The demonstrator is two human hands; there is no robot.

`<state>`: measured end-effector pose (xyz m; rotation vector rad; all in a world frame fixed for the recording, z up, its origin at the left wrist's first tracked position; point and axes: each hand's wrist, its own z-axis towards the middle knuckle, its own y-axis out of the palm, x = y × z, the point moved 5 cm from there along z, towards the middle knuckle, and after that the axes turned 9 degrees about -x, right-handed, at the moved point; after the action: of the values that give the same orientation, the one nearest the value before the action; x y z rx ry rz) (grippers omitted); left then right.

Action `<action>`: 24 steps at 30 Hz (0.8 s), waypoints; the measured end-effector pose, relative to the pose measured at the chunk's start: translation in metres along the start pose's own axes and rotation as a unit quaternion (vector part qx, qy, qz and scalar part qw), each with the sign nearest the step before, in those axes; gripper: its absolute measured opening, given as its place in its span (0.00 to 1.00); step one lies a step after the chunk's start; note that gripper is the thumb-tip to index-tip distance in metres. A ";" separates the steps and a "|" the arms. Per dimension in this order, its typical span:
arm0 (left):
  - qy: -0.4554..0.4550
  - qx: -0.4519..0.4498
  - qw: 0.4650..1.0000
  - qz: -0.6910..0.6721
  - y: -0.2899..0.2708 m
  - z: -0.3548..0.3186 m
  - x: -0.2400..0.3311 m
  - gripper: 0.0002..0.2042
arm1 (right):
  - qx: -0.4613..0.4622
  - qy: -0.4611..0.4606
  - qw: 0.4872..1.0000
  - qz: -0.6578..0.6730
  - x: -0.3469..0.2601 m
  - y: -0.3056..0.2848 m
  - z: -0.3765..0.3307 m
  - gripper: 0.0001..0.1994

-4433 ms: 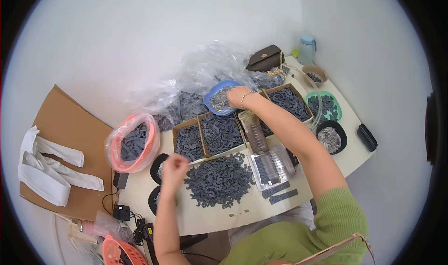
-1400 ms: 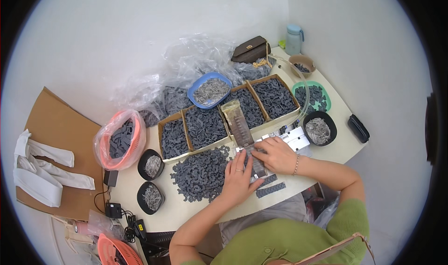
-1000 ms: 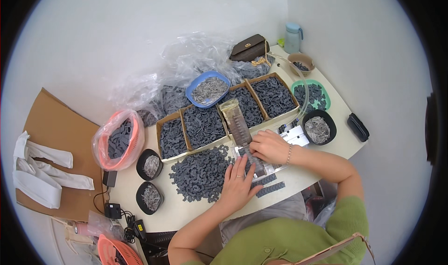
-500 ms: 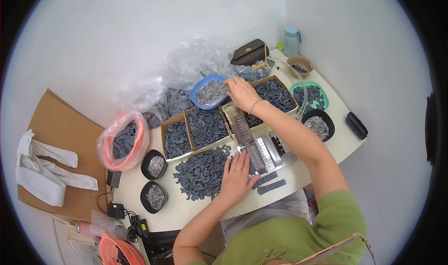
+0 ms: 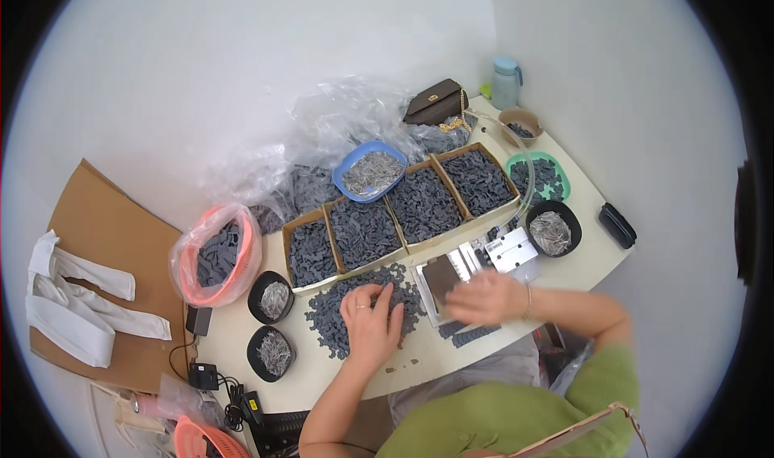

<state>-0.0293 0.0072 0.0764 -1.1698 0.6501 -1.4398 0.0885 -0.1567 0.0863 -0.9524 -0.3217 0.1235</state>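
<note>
My left hand [image 5: 371, 327] rests on a loose pile of small dark grey pieces [image 5: 326, 317], its fingers and thumb apart and nothing visible between them. Blurred by motion, my right hand [image 5: 488, 297] is over the near right part of a metal jig [image 5: 426, 297]. A dark brown plate [image 5: 441, 276] lies on that jig beside my right fingertips. A silver block [image 5: 511, 250] with a thin hose is at the jig's far right. Dark grey strips [image 5: 476, 335] lie at the table's front edge, partly under my right hand.
Behind the jig stands a row of cardboard compartments [image 5: 369, 262] full of grey pieces. A blue tray [image 5: 337, 176] of metal pins rests on it. Black bowls of pins [image 5: 254, 297] [image 5: 574, 220] flank the work area. A pink basket [image 5: 187, 260] and green tray [image 5: 566, 185] hold grey pieces.
My right hand has come from beside the blue tray down to the jig. The long plate tilted over the compartments is no longer there. My left hand has shifted left onto the pile.
</note>
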 end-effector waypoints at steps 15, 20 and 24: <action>0.020 0.002 1.000 -0.006 -0.001 -0.001 0.002 0.13 | -0.111 0.065 0.991 -0.020 -0.048 0.019 -0.019 0.12; 0.007 -0.012 1.000 0.000 0.005 -0.014 -0.002 0.14 | -0.115 0.060 0.991 -0.023 -0.049 0.023 -0.020 0.13; 0.007 -0.033 0.999 0.003 0.010 -0.013 -0.002 0.14 | -0.110 0.063 0.992 -0.023 -0.050 0.020 -0.018 0.13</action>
<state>-0.0370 0.0039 0.0622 -1.2101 0.7146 -1.4319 0.0479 -0.1712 0.0491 -1.1655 -0.2444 -0.0156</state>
